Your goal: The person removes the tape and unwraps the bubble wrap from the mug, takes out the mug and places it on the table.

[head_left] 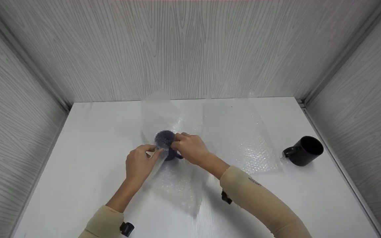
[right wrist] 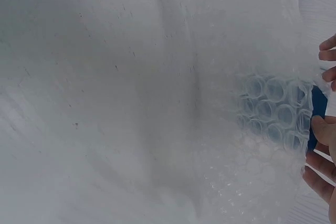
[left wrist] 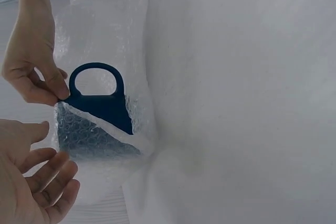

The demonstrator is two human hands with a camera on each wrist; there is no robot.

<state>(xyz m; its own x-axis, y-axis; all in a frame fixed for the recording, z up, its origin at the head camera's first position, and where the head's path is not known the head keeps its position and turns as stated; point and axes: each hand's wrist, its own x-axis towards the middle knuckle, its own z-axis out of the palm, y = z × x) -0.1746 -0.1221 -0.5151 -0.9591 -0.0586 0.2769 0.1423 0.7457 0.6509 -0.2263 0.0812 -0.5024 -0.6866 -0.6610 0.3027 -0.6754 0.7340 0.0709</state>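
A dark blue mug (head_left: 170, 155) lies partly covered by clear bubble wrap (head_left: 177, 185) in the head view. Its handle and a bare strip of its side show in the left wrist view, with the wrap's edge (left wrist: 100, 121) running slantwise across the mug (left wrist: 105, 106). My right hand (head_left: 192, 148) pinches the wrap and mug at the rim, close to the handle. On the other side, my left hand (head_left: 141, 165) is at the wrapped mug; in the left wrist view the left hand's (left wrist: 34, 174) thumb and fingers are apart, beside the wrap.
Another sheet of bubble wrap (head_left: 243, 142) lies flat to the right. Farther right a black mug (head_left: 304, 152) stands near the edge of the white table (head_left: 88, 142). Grey wood-grain panels (head_left: 190, 49) enclose the back and sides.
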